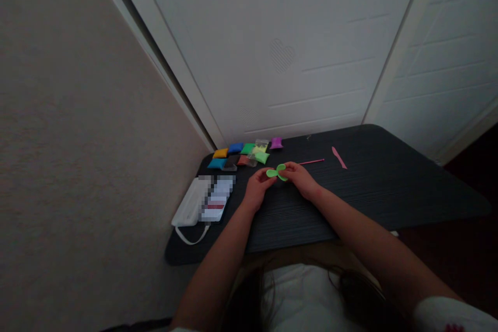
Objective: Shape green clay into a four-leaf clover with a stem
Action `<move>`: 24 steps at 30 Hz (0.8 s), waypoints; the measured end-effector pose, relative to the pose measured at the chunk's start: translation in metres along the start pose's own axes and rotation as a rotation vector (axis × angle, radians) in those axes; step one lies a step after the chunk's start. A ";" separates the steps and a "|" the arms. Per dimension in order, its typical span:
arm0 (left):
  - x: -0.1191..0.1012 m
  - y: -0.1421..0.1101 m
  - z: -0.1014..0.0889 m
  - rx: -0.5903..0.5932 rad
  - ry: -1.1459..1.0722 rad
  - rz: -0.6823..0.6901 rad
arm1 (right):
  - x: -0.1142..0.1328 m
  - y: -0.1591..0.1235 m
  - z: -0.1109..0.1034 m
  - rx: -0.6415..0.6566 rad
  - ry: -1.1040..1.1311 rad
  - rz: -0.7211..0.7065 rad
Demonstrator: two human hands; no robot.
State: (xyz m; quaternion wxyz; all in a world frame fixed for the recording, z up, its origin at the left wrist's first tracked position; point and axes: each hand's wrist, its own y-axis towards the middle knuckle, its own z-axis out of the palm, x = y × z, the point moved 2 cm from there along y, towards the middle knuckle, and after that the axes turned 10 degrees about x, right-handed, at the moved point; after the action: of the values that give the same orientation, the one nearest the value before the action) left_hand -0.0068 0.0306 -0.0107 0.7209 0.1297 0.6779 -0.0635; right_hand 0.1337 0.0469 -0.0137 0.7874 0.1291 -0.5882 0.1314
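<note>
Between my hands, a little above the dark table, is a light green clay piece (276, 172) with rounded, petal-like lobes. My left hand (258, 185) pinches its left lobe between thumb and fingers. On the other side my right hand (299, 176) grips the right lobes, with its fingertips partly covering them. The two hands are close together but apart, joined only by the clay. Just beyond my right hand lies a thin pink stick tool (312, 161), its near end hidden behind the fingers.
Several coloured clay packets (236, 148) lie at the table's back left, with a purple one (276, 143) beside them. A pink plastic knife (339, 157) rests to the right. At left are a phone (218, 199), a white case-like object (191, 202) and a white cable (190, 242). White panels rise behind the table (389, 187).
</note>
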 end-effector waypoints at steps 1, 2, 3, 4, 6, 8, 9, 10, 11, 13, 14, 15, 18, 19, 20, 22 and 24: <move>0.001 0.000 -0.001 -0.009 -0.012 -0.001 | 0.000 0.000 -0.001 -0.007 0.007 -0.002; 0.001 0.000 -0.001 -0.018 -0.023 -0.002 | -0.001 0.000 -0.001 -0.012 0.014 -0.002; 0.002 0.001 -0.002 -0.025 -0.033 -0.001 | -0.001 0.001 -0.002 -0.015 0.021 -0.001; 0.002 0.001 -0.002 -0.028 -0.039 0.000 | -0.002 0.001 -0.002 -0.013 0.029 0.003; 0.003 0.001 -0.003 -0.022 -0.036 0.004 | -0.003 0.001 -0.002 0.001 0.041 0.010; 0.004 0.002 -0.003 -0.006 -0.022 0.006 | -0.003 0.001 -0.001 0.021 0.042 0.013; 0.003 0.002 -0.002 0.001 -0.013 0.005 | -0.004 0.001 -0.001 0.030 0.041 0.013; 0.003 0.002 -0.002 0.005 -0.001 0.003 | -0.003 0.001 -0.001 0.037 0.042 0.013; 0.003 0.001 -0.002 0.005 0.010 0.000 | -0.003 0.001 -0.001 0.040 0.043 0.015; 0.002 0.001 -0.002 0.001 0.030 0.000 | -0.003 0.001 -0.001 0.036 0.042 0.022; 0.002 0.001 -0.001 0.003 0.036 0.002 | -0.003 0.000 -0.001 0.032 0.036 0.025; 0.002 0.000 -0.001 0.007 0.039 0.005 | -0.003 0.000 -0.001 0.030 0.030 0.026; 0.001 0.000 0.000 0.024 0.044 0.014 | -0.003 0.001 -0.001 0.029 0.021 0.028; 0.001 0.000 0.000 0.024 0.047 0.014 | -0.003 0.001 -0.001 0.029 0.021 0.029; 0.001 0.000 0.000 0.021 0.049 0.014 | -0.003 0.001 -0.001 0.030 0.021 0.028; 0.000 0.000 0.000 0.017 0.051 0.012 | -0.003 0.001 -0.001 0.031 0.020 0.025; 0.000 0.000 0.001 0.021 0.052 0.011 | -0.002 0.000 0.000 0.028 0.014 0.021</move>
State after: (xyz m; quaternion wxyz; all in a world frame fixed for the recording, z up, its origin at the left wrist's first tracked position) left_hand -0.0059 0.0303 -0.0105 0.7019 0.1424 0.6950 -0.0631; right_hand 0.1329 0.0472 -0.0157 0.7881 0.1330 -0.5823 0.1487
